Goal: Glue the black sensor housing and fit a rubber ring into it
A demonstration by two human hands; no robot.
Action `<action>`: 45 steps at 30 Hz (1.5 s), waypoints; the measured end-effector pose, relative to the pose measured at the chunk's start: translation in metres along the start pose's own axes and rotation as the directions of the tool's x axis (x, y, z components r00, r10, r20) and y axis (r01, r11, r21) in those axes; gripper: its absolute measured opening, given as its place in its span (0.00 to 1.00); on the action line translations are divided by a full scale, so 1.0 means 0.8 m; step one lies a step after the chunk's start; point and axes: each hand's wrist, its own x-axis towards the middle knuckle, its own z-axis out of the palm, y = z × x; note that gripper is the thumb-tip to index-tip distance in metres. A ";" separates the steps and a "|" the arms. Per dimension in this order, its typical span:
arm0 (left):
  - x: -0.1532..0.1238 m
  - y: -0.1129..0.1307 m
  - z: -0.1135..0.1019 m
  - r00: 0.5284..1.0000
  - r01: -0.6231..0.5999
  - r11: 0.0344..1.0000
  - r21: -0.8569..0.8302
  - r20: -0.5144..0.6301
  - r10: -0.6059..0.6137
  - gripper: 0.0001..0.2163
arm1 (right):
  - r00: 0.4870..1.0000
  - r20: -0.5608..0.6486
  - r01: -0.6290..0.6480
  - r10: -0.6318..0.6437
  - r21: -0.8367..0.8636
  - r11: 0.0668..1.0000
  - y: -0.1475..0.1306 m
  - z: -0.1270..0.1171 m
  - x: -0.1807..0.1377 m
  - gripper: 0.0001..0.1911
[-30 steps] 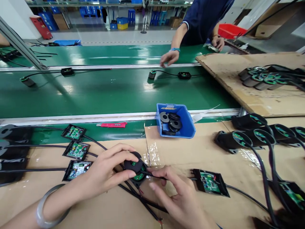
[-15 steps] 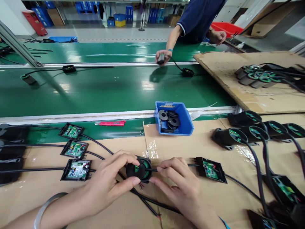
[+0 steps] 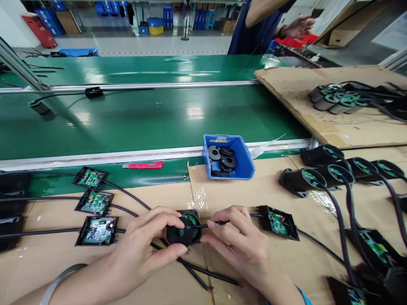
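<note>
My left hand [image 3: 143,245] is closed on a black slotted disc [image 3: 173,229], thumb and index finger on its edge. The disc overlaps the open end of a round black housing [image 3: 195,218] with green circuit board inside. Between the fingertips of my right hand [image 3: 238,239] is a black cable [image 3: 210,224] running from the housing. Its fingers also lie close to the housing's right edge, though contact there is unclear. Further along the cable sits an open black box with a circuit board [image 3: 279,222].
A blue bin [image 3: 246,171] holds several black discs. Left of it lies a red utility knife [image 3: 144,165]. Open circuit boxes [image 3: 97,231] stand at left, cylindrical housings [image 3: 303,182] at right. Beyond the green conveyor belt [image 3: 133,123], a co-worker's arm [image 3: 263,10] is visible.
The co-worker's hand has left the belt, and the cylinder it held and the attached box are no longer seen there. My hands keep nearly the same hold; the view has shifted slightly.
</note>
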 end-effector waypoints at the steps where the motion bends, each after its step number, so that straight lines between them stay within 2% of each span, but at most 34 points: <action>1: 0.001 0.001 -0.001 1.000 -0.010 1.000 0.018 0.002 0.010 0.09 | 1.000 0.001 0.013 -0.013 0.001 1.000 0.000 0.000 0.001 0.02; 3: 0.004 0.001 -0.001 0.998 -0.061 0.994 0.091 -0.014 0.062 0.08 | 1.000 0.003 0.024 -0.024 0.003 1.000 -0.001 0.000 0.001 0.03; 5: 0.008 0.001 0.001 0.985 -0.153 0.970 0.186 -0.047 0.165 0.07 | 1.000 0.002 0.020 -0.020 0.004 1.000 -0.002 0.001 0.000 0.04; 8: 0.015 0.000 0.006 0.941 -0.297 0.908 0.294 -0.070 0.330 0.08 | 1.000 -0.011 0.023 -0.023 -0.008 1.000 -0.003 0.002 0.000 0.04; 10: 0.017 0.001 0.010 0.921 -0.349 0.880 0.322 -0.057 0.386 0.08 | 0.999 -0.011 0.030 -0.030 -0.026 0.999 -0.004 0.001 0.000 0.05; 18: 0.020 0.001 0.007 0.912 -0.393 0.863 0.317 0.009 0.411 0.08 | 0.997 -0.039 0.065 -0.068 -0.086 0.994 -0.009 0.005 -0.003 0.08; 32: 0.026 -0.002 0.004 0.903 -0.428 0.855 0.294 0.101 0.417 0.09 | 0.999 -0.043 0.025 -0.028 -0.062 0.998 -0.010 0.006 -0.003 0.08; 39: 0.032 0.002 0.005 0.881 -0.461 0.809 0.364 0.081 0.466 0.09 | 0.999 -0.025 0.028 -0.029 -0.046 0.999 -0.011 0.004 -0.004 0.06; 45: 0.032 0.010 0.004 0.869 -0.478 0.724 0.497 0.147 0.473 0.10 | 0.999 -0.026 0.021 -0.022 -0.040 0.999 -0.011 0.004 -0.005 0.06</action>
